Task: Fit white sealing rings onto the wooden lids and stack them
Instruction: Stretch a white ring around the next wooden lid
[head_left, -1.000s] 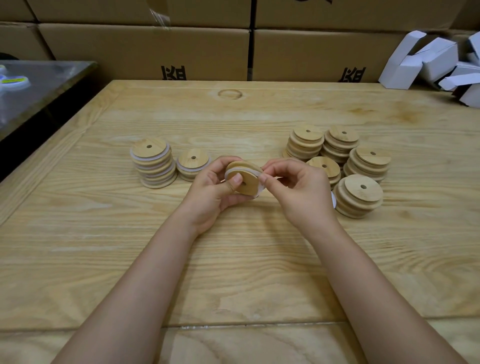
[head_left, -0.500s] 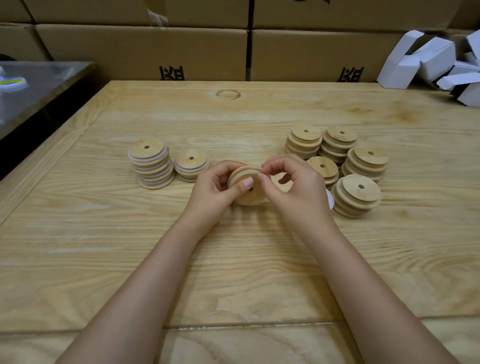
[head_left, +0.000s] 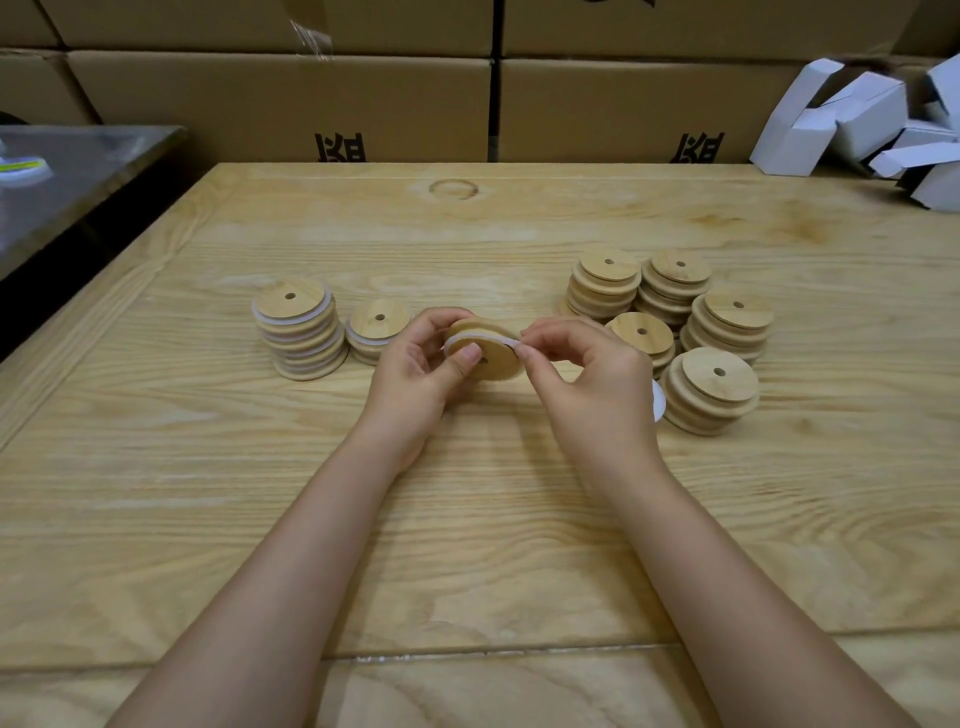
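Cardboard boxes (head_left: 280, 104) wall off the far side, and a pale wooden table (head_left: 467, 545) fills my view. Just above the middle, the left hand (head_left: 415, 374) holds one wooden lid (head_left: 501, 364) tilted up on edge, its grip closed round the rim with the thumb pressed on the face. The right hand (head_left: 587, 384) has its grip pinched on the white ring (head_left: 480, 340) at the lid's 2 o'clock side. The ring lies across the lid's upper edge, and I cannot tell whether it sits in the groove all the way round.

At 9 o'clock from the hands stand the ringed lids, a tall stack (head_left: 301, 332) and a short stack (head_left: 376, 330) beside it. At 3 o'clock the bare lids (head_left: 709, 389) wait in several piles, with a loose ring (head_left: 658, 402) peeping out just beside the right hand.

I judge the step in hand to be stretching the ring over this lid. The next move calls for walking the band round the rim while the left hand turns the lid. Once it is seated evenly, the lid goes flat on the short stack at 9 o'clock.
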